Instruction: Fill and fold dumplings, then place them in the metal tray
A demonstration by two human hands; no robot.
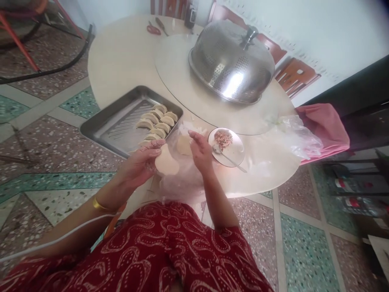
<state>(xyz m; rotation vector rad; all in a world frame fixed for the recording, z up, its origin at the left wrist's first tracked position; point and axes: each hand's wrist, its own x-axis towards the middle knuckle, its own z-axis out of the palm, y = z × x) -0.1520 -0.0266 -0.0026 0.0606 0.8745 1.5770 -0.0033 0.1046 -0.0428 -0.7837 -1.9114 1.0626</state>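
My left hand [145,161], dusted with flour, pinches a round, pale dumpling wrapper [167,161] by its edge. To the right, my right hand [201,153] holds nothing, its fingers stretched out and apart. Just left of those fingers, more wrappers [183,145] lie on a floury clear plastic sheet [179,182]. Folded dumplings [158,125] sit in rows at the right side of a metal tray [106,117]. On a white plate [237,152] right of my right hand is minced filling [223,138], with a metal spoon [231,159] resting in it.
A large perforated metal dome cover [231,61] stands on the glass turntable [173,69] of the round table [121,52]. Red scissors [153,30], a knife [161,26] and a dark bottle [191,15] are at the far edge. A plastic bag [299,138] lies at the right beside pink cloth [325,125].
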